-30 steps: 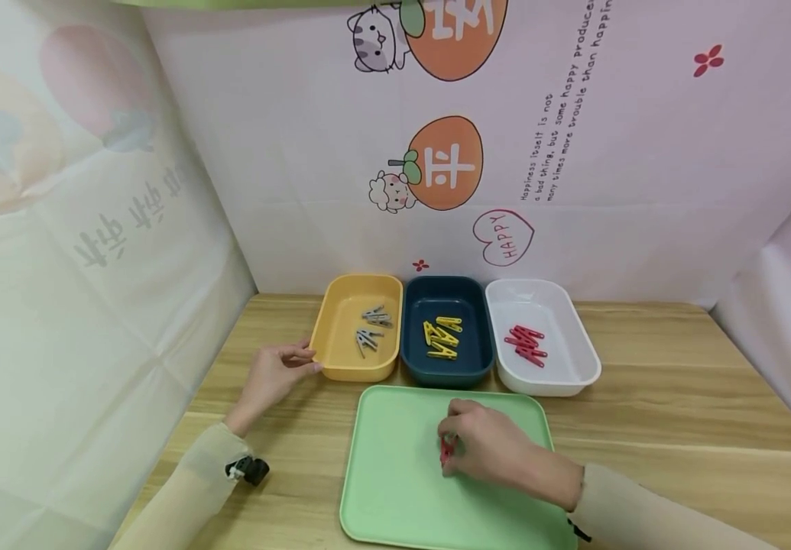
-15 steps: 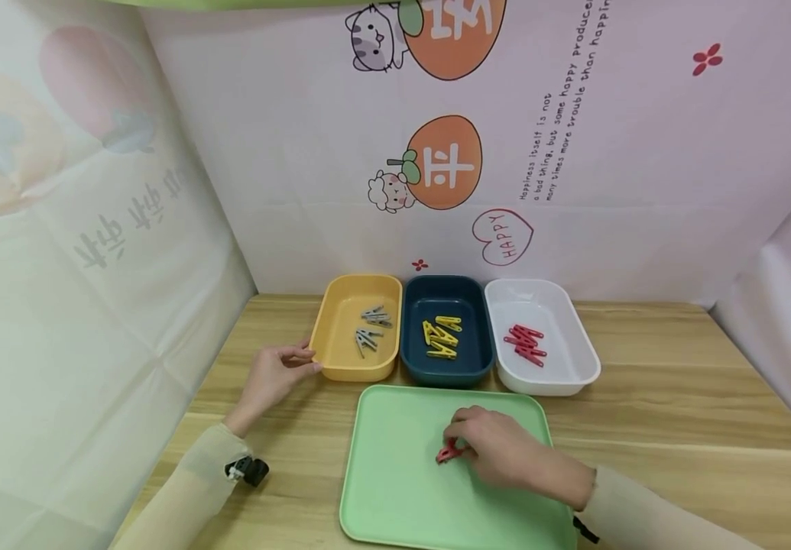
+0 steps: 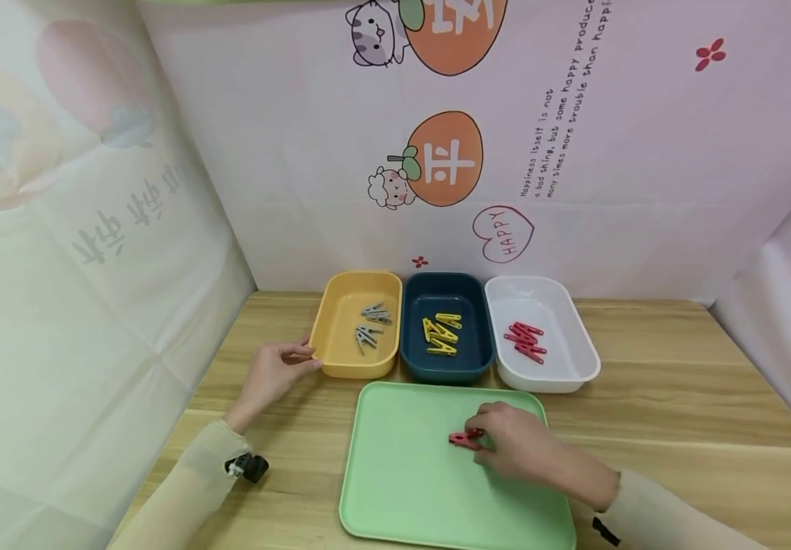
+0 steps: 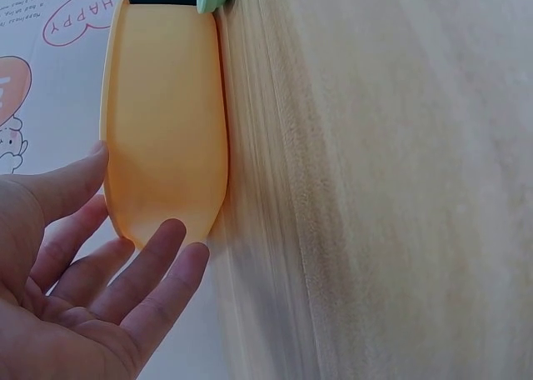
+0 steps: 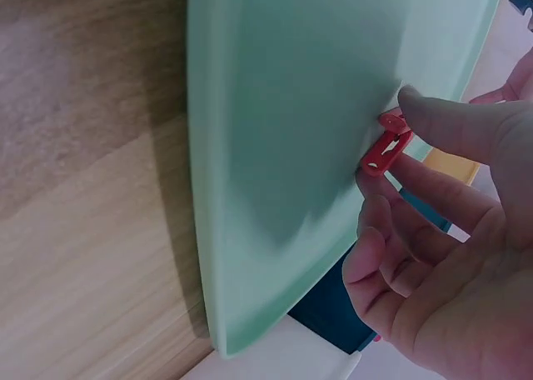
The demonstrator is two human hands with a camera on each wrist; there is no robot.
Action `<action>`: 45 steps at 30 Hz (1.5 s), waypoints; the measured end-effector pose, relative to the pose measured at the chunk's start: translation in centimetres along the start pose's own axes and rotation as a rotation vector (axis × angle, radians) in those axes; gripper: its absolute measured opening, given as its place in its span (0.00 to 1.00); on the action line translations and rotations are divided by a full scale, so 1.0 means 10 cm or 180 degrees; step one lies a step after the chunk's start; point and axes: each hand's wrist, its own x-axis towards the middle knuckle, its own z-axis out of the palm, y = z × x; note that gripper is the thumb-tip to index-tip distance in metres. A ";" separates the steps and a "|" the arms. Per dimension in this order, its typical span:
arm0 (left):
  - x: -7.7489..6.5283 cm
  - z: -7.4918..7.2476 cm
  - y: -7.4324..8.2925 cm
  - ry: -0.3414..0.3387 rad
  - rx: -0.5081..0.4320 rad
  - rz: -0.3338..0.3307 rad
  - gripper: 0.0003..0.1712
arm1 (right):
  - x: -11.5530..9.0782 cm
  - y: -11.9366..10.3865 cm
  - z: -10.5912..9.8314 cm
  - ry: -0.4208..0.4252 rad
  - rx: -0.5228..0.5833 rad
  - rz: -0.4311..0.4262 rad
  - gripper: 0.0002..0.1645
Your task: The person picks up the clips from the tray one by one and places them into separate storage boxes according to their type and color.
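Note:
Over the green tray [image 3: 409, 473], my right hand [image 3: 522, 447] pinches a red clothespin [image 3: 465, 440] between thumb and fingers. The right wrist view shows that clothespin [image 5: 386, 147] between the thumb and index finger, close to the tray's surface. My left hand [image 3: 273, 382] rests against the near left corner of the yellow bin [image 3: 326, 365], its fingers loosely extended. Gray clothespins [image 3: 366, 336] lie in this bin. In the left wrist view the thumb of my left hand [image 4: 92, 288] touches the bin's side.
A dark blue bin [image 3: 446, 374] with several yellow clothespins [image 3: 442, 336] stands beside the yellow one. To its right is a white bin [image 3: 563, 336] holding several red clothespins [image 3: 524, 341]. Printed cloth walls [image 3: 299, 137] enclose the wooden table [image 3: 684, 382] at back and sides.
My right hand has moved slightly right over the tray with the red clothespin, which has turned from upright to roughly sideways. The left hand stays at the yellow bin.

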 end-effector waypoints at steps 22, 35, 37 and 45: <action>0.03 -0.02 -0.01 -0.0015 0.0004 0.0023 0.17 | -0.07 0.03 -0.06 -0.0046 0.0056 0.0246 0.16; 0.02 -0.01 -0.01 -0.0029 0.0045 -0.0006 0.17 | -0.16 0.09 -0.11 0.0140 0.0164 0.0071 0.16; 0.02 -0.01 -0.01 -0.0027 0.0041 -0.0006 0.17 | -0.16 0.10 -0.12 0.0142 0.0220 0.0098 0.16; 0.02 -0.01 0.01 -0.0027 0.0024 -0.0021 0.16 | -0.19 0.12 -0.17 0.0076 0.0319 0.0281 0.16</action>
